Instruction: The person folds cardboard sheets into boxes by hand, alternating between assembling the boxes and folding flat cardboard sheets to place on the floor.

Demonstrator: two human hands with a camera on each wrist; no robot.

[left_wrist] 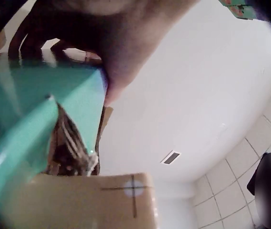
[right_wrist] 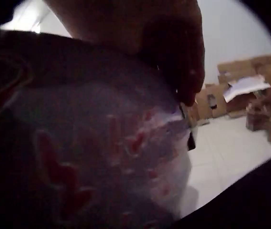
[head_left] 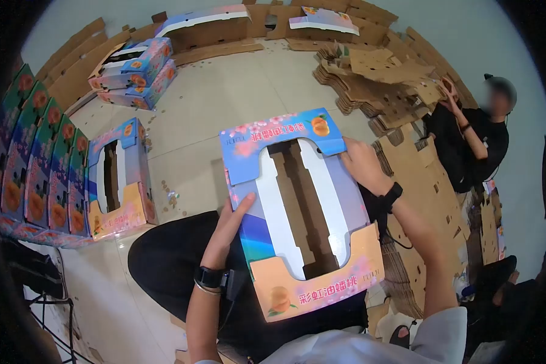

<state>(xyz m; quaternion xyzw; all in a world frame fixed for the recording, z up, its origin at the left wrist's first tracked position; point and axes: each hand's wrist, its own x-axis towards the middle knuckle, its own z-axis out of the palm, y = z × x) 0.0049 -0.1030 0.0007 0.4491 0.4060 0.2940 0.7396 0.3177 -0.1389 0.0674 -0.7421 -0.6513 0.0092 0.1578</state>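
Observation:
A printed cardboard fruit box (head_left: 327, 200) lies tilted across the person's lap, its long top opening showing the brown inside. One end flap is blue with blossoms and the other orange, both with peach pictures. The left hand (head_left: 229, 221) grips the box's left long side, thumb over the top edge; its other fingers are hidden in the head view. The left wrist view shows this hand (left_wrist: 126, 38) over the green side wall. At the far right corner, the right hand (head_left: 365, 167) holds the blue end, its fingers bent over the edge in the right wrist view.
Similar boxes stand left: one on the floor (head_left: 133, 176), a green-topped row (head_left: 39, 164) and a stack of two (head_left: 136, 76). Flattened cardboard (head_left: 424, 224) and a cardboard pile (head_left: 364, 85) lie right, beside a seated person (head_left: 479, 133). Cardboard lines the wall.

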